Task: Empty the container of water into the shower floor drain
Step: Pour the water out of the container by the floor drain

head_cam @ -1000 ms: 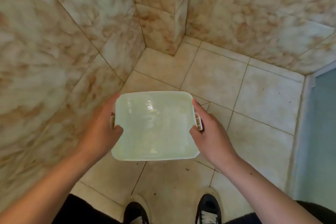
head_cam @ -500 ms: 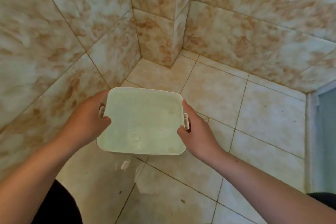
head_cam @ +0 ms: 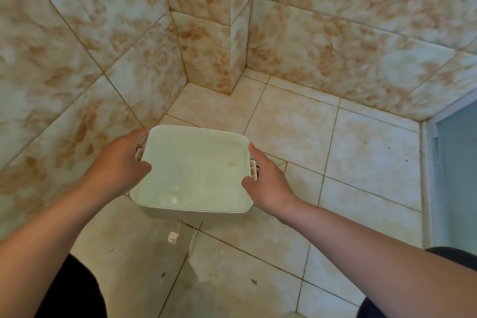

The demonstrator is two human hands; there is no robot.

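A white rectangular container (head_cam: 193, 170) full of clear water is held level over the tiled shower floor (head_cam: 361, 162). My left hand (head_cam: 121, 162) grips its left handle and my right hand (head_cam: 268, 181) grips its right handle. The container hides the floor right under it, and no drain shows anywhere in view. Wet streaks and a small white scrap (head_cam: 173, 237) lie on the tiles just below the container's near edge.
Marbled tile walls close in on the left (head_cam: 64, 72) and at the back (head_cam: 348, 33), with a tiled column (head_cam: 214, 33) jutting out of the corner. A pale blue door and its frame (head_cam: 454, 175) stand at the right. Dark trouser legs (head_cam: 74, 292) show at the bottom.
The container has moved forward and lower toward the floor, still level. The view has tipped up, so my shoes have dropped out of sight and more of the walls shows.
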